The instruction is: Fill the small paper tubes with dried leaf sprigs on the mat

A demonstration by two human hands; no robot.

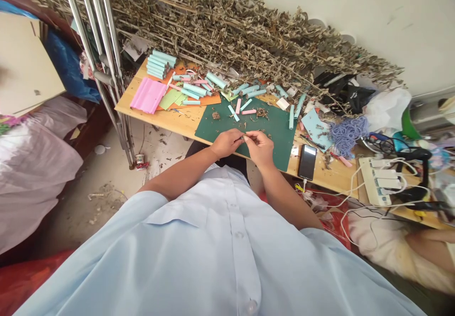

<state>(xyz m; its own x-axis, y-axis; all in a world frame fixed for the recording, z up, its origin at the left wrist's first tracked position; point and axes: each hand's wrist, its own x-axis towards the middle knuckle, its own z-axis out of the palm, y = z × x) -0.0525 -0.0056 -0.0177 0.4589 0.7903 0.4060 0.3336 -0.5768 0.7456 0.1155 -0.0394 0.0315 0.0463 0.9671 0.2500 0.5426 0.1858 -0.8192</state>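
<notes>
Over the front edge of the green cutting mat (280, 148), my left hand (227, 143) and my right hand (260, 148) meet with fingertips pinched together. Between them is something small and dark, mostly hidden by the fingers. Just beyond my hands, short pink paper rolls (249, 112) and a thin light-blue paper roll (233, 112) lie on the mat. A clump of dried leaves (215, 115) sits to their left, with another crumbled heap (262, 112) to the right. Loose leaf bits are scattered around.
Dried leafy stalks (227, 31) pile up along the wall. Blue rolls (156, 65) are stacked at the table's left, near pink paper (148, 95). A phone (307, 162), purple yarn (348, 133) and a power strip (377, 181) lie right. Metal crutches (103, 60) stand left.
</notes>
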